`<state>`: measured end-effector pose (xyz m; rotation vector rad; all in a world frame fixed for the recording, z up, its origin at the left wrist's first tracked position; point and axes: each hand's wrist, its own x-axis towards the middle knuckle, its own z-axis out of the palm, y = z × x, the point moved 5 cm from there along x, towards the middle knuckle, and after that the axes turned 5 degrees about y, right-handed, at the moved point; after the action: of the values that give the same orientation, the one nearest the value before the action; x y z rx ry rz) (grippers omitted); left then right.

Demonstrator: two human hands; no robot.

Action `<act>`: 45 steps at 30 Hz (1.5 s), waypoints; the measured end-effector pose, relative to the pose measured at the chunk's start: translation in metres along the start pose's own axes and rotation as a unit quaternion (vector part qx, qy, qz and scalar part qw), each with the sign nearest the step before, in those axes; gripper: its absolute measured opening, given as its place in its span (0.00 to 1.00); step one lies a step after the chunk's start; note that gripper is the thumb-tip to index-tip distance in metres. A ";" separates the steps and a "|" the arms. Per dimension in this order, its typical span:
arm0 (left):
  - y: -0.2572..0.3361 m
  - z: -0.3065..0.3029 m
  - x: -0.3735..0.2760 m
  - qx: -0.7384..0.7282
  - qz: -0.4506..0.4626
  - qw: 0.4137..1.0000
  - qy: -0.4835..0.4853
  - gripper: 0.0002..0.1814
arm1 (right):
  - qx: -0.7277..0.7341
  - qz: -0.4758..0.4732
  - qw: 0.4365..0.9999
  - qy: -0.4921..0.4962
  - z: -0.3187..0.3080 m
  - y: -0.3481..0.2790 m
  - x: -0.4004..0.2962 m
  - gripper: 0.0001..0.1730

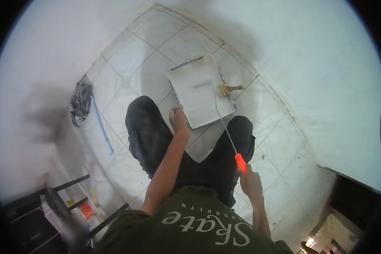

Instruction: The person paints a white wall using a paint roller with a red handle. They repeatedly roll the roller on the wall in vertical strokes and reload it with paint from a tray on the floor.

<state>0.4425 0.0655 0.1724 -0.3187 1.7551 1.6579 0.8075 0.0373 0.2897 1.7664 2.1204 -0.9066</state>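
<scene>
My right hand [250, 182] is closed around the orange handle of a paint roller [240, 162]. The roller's long wire frame reaches up to a paint tray [201, 117] on the tiled floor, and its head lies in the white paint there. Fingers curled, my left hand [178, 119] is at the tray's left edge and seems to grip it. A paintbrush [230, 90] with a wooden handle rests across the tray's right rim, its bristles over the inside and coated with yellowish-white paint. Both hands are near my bent knees.
White walls meet the tiled floor [123, 63] ahead and at both sides. A crumpled dark plastic bag [81, 103] and a light blue rod [102, 127] lie at the left. Lower left stands a dark rack [71, 182] with an orange-and-white container [85, 210]. A dark opening is at lower right.
</scene>
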 end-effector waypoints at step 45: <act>0.006 -0.035 0.017 0.100 0.082 0.982 -0.141 0.16 | -0.118 0.036 0.992 -0.015 -0.023 -0.040 -0.045 0.28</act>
<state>0.4152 0.0384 0.1644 0.1502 1.7479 1.5333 0.7849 0.0118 0.3441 1.6863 2.0364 -0.6296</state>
